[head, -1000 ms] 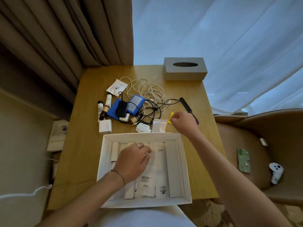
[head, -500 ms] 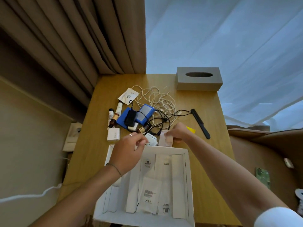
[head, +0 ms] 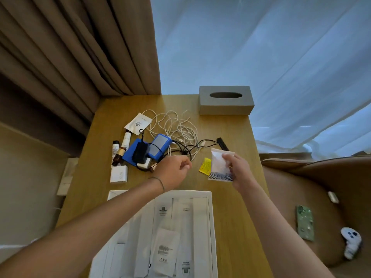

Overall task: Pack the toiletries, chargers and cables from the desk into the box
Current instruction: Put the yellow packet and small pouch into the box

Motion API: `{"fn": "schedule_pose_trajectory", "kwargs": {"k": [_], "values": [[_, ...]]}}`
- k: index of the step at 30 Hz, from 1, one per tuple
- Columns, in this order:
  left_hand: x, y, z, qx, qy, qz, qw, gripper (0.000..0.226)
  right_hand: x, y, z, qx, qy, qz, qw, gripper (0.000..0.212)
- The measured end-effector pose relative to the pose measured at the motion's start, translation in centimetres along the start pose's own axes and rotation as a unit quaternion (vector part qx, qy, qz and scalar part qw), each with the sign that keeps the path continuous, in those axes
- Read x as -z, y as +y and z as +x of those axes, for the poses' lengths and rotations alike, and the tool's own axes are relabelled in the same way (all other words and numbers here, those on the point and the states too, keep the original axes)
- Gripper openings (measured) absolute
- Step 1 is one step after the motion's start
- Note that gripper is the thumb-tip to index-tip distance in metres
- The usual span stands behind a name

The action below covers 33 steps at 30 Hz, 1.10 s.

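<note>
My right hand (head: pixel 240 172) pinches a small clear sachet (head: pixel 219 164) above the desk, right of a yellow packet (head: pixel 205 166). My left hand (head: pixel 173 171) hovers with curled fingers just right of the pile of blue power banks (head: pixel 158 146) and a black charger (head: pixel 140 152); what lies under it is hidden. White cables (head: pixel 176 125) and black cables (head: pixel 188 148) tangle behind. Small bottles (head: pixel 120 151), a white cube (head: pixel 118 174), a flat sachet (head: pixel 138 123) and a black comb (head: pixel 222 143) lie around. The white box (head: pixel 210 217) at the near edge holds sachets and tubes.
A grey tissue box (head: pixel 225 101) stands at the desk's far right corner. Curtains hang behind. To the right, a brown chair (head: pixel 301 187) carries a green phone (head: pixel 305 222) and a white controller (head: pixel 351 244). A wall socket (head: pixel 67 175) sits left of the desk.
My right hand lifted the clear sachet off the desk and moved right, uncovering the yellow packet. My left hand left the box and reached forward over the spot where a white round item lay.
</note>
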<state>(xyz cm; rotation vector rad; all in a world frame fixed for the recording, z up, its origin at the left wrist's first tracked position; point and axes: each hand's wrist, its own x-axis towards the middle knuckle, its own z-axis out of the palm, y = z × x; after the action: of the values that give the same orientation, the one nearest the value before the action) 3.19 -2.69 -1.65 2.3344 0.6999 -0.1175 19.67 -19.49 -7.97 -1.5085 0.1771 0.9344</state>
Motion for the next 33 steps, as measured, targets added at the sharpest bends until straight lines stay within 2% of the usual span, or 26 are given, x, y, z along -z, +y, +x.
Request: {"fn": "schedule_pose_trajectory", "kwargs": {"k": [5,9,11,16,18,20,22,24,28,30,33], "values": [[-3.7,1.8,4.6,-0.031,-0.061,0.118,0.991,0.022,3.0,1.3,-0.8,-0.032,0.058,0.085,0.994,0.013],[-7.5,2.1,7.8,-0.095,-0.115,0.254,0.956,0.033,4.3,2.4,-1.8,-0.04,0.031,0.121,0.991,0.029],[-8.9,2.1,9.4,-0.121,-0.123,0.293,0.941,0.042,4.7,2.6,-2.4,-0.029,0.013,0.121,0.992,0.044],[-11.0,1.8,12.2,-0.16,-0.135,0.341,0.916,0.065,5.4,3.2,-3.8,-0.006,-0.013,0.131,0.991,0.071],[-11.1,1.9,12.7,-0.17,-0.126,0.34,0.916,0.065,5.5,3.3,-4.3,-0.001,-0.015,0.127,0.992,0.076],[-10.9,1.9,12.9,-0.17,-0.122,0.335,0.919,0.056,5.4,3.1,-4.9,0.006,-0.013,0.123,0.992,0.074],[-10.5,2.0,12.8,-0.14,-0.122,0.31,0.932,0.037,5.2,2.7,-5.7,0.017,-0.013,0.116,0.993,0.07],[-9.8,2.2,12.4,-0.073,-0.129,0.254,0.956,0.019,4.7,2.1,-6.7,0.03,-0.02,0.115,0.993,0.062],[-6.7,2.8,11.1,0.015,-0.126,0.087,0.988,0.019,3.0,0.5,-9.7,0.021,-0.06,0.127,0.99,0.043],[-5.1,2.8,9.9,0.038,-0.089,-0.008,0.995,0.018,1.8,-0.1,-11.6,0.023,-0.09,0.105,0.99,0.051],[-2.3,2.3,7.7,0.055,-0.041,-0.146,0.987,0.013,-0.2,-0.2,-14.2,0.024,-0.122,0.075,0.989,0.062]]}}
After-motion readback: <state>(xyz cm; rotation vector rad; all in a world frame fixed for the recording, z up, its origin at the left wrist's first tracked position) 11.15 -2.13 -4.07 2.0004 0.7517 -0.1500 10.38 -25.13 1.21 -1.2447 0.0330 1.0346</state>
